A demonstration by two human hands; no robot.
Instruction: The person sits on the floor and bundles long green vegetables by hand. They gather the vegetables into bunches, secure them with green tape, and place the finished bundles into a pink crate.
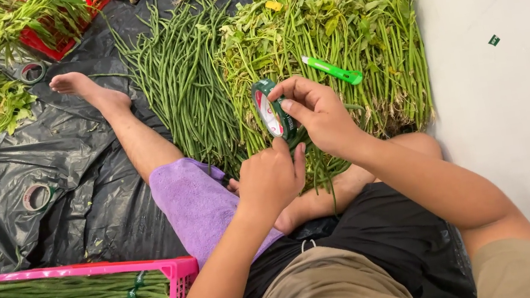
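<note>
On the black plastic sheet, we sit before a heap of leafy greens at its right edge, long beans alongside. A pink crate fills the near left corner. Our left hand is closed around a bundle of stems; our right hand pinches the green tape roll just above it.

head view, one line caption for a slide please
Right hand holds a green tape roll above leafy green stalks; left hand grips a bundle beneath.
</note>
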